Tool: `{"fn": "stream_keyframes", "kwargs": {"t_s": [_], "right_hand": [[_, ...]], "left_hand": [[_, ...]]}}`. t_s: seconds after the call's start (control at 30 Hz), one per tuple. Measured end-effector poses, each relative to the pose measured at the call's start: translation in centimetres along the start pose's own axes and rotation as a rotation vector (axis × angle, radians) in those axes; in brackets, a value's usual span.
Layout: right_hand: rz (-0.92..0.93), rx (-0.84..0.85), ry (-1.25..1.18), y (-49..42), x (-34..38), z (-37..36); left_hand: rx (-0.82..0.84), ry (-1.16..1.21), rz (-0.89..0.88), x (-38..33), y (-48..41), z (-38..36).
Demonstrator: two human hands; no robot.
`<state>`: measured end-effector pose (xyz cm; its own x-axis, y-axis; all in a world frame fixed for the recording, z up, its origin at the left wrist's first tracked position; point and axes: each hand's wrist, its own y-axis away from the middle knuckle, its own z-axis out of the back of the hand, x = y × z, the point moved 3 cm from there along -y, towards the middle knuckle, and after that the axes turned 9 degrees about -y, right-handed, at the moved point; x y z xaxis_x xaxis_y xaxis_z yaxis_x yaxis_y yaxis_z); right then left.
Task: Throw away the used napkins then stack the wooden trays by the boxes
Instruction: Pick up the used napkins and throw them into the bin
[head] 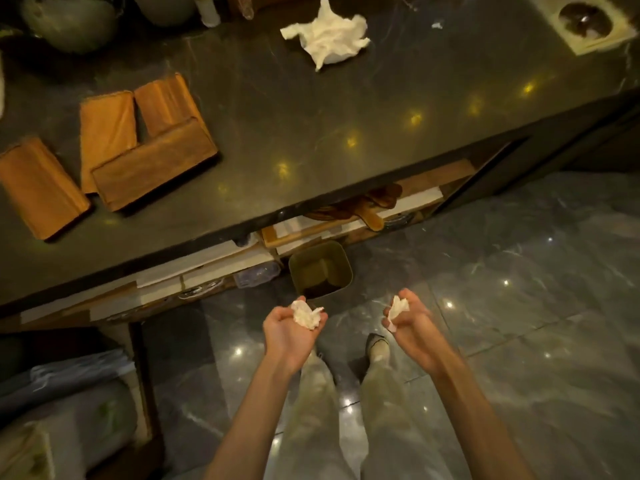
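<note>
My left hand [287, 332] is palm up and curled around a crumpled white napkin [306, 315]. My right hand [410, 323] grips a second crumpled napkin [398, 310]. Both hands hover just short of a small square bin [320, 268] that stands on the floor under the counter's edge. A larger crumpled napkin [329, 31] lies on the dark counter [311, 126] at the back. Several wooden trays lie at the counter's left: one at the far left [40, 187], a dark one [154, 164] overlapping two lighter ones [107, 123] [166, 102].
Shelves under the counter hold wooden boards [356, 206] and white boxes [207, 258]. Grey pots [69, 19] stand at the counter's back left, a dark dish on a pale square [585, 19] at the back right. Bagged items [65, 403] fill the lower left. My shoe [377, 344] is on the glossy tiled floor.
</note>
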<state>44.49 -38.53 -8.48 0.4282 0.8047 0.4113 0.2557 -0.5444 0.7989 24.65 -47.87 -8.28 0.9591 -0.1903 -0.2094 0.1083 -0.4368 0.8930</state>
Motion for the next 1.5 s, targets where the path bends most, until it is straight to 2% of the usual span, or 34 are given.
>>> {"fn": "stream_keyframes", "kwargs": {"t_s": [0.13,0.2,0.33,0.43,0.57,0.67,0.8,0.9,1.0,1.1,1.13,1.2,1.3,1.37,1.5], "right_hand": [[0.062,-0.068,-0.054,-5.2,-2.6,2.1],[0.059,-0.095,-0.071,-8.6,-4.1,3.8],[0.004,-0.125,-0.051,-15.0,-7.0,7.8],[0.005,-0.146,0.056,-20.3,-9.2,10.4],[0.020,-0.258,0.366,-27.0,-12.8,14.3],[-0.016,-0.284,0.397,-31.1,-15.9,16.6],[-0.141,-0.254,0.254,-35.9,-19.1,17.8],[-0.055,-0.165,0.248,-39.3,-19.1,17.3],[0.081,0.001,0.649,-42.2,-18.5,15.8],[0.191,0.007,0.888,-45.6,-17.6,13.3],[0.219,0.009,0.925,-46.7,-17.4,12.7],[0.346,-0.026,1.213,-49.3,-17.3,11.7],[0.379,0.043,1.589,-51.5,-17.7,10.4],[0.376,0.081,1.672,-52.2,-17.8,9.6],[0.391,0.126,1.747,-52.1,-18.3,8.9]], "left_hand": [[-0.063,-0.283,-0.099,2.5,-7.0,1.7],[-0.120,-0.325,-0.181,3.7,-11.2,3.1],[-0.202,-0.339,-0.194,5.5,-18.7,6.3],[-0.238,-0.405,-0.217,6.1,-24.3,9.2],[-0.313,-0.559,-0.270,6.7,-31.1,13.4],[-0.384,-0.625,-0.293,7.6,-35.5,16.7],[-0.428,-0.699,-0.284,8.2,-40.9,20.1],[-0.413,-0.938,-0.431,7.7,-43.7,20.4],[-0.353,-1.124,-0.546,7.0,-46.1,19.2],[-0.319,-1.208,-0.635,5.6,-49.0,17.5],[-0.331,-1.263,-0.645,5.2,-50.1,16.9],[-0.360,-1.411,-0.610,4.4,-52.1,16.0],[-0.364,-1.597,-0.585,3.6,-54.3,15.4],[-0.330,-1.687,-0.590,3.2,-55.3,15.4],[-0.258,-1.714,-0.608,2.7,-55.0,15.1]]}}
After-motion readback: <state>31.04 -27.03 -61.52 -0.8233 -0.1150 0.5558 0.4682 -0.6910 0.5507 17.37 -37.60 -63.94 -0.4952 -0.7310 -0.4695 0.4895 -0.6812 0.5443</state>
